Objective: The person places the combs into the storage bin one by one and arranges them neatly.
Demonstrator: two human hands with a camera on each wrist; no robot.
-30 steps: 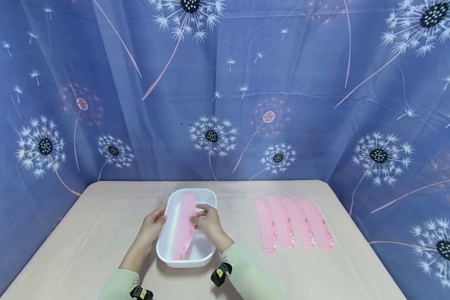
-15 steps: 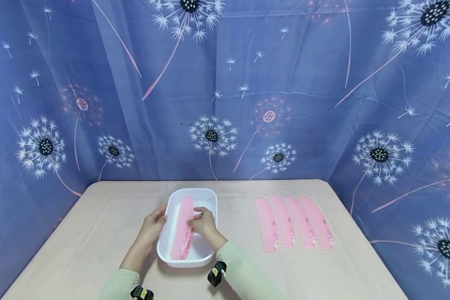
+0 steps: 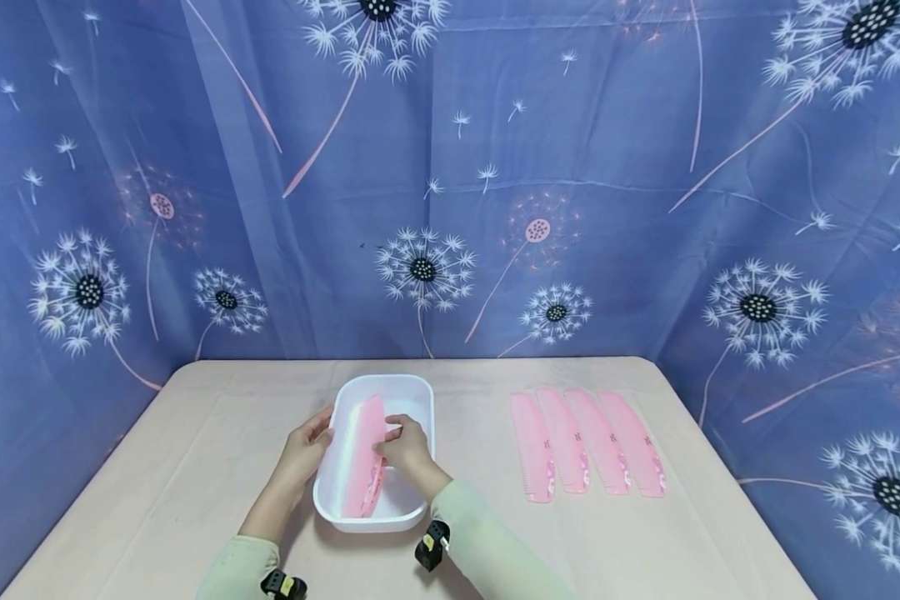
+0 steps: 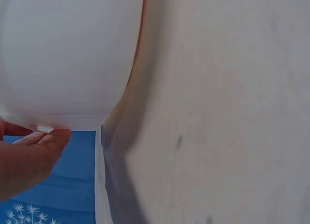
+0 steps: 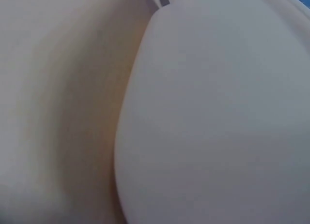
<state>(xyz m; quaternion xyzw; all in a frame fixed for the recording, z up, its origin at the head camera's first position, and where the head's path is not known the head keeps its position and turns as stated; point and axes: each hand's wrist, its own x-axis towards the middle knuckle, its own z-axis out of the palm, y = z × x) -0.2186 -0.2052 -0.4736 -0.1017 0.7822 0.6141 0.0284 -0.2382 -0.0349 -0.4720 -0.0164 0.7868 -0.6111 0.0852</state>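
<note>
A white plastic tray (image 3: 375,526) with deep walls sits left of the table's middle, its long side running away from me. Inside it lies a pink comb (image 3: 360,471), slightly slanted, its floral-patterned edge toward the right. My right hand (image 3: 410,450) reaches over the tray's right wall and pinches the comb along that edge between thumb and fingers. At the left wall, my left hand (image 3: 303,450) grips the rim, thumb on top and fingers outside. The left wrist view shows the fingertips of the left hand (image 4: 34,158) against the tray's outer wall (image 4: 68,59). The right wrist view holds only the tray's outside (image 5: 213,112).
Several more pink combs (image 3: 532,450) lie side by side on the right of the cloth-covered table (image 3: 705,542), partly overlapping. A blue curtain (image 3: 330,283) with dandelion prints stands behind the table and on both sides.
My right hand has shifted slightly left with the comb, whose far end has come lower and nearer inside the tray. The left hand keeps its place on the rim.
</note>
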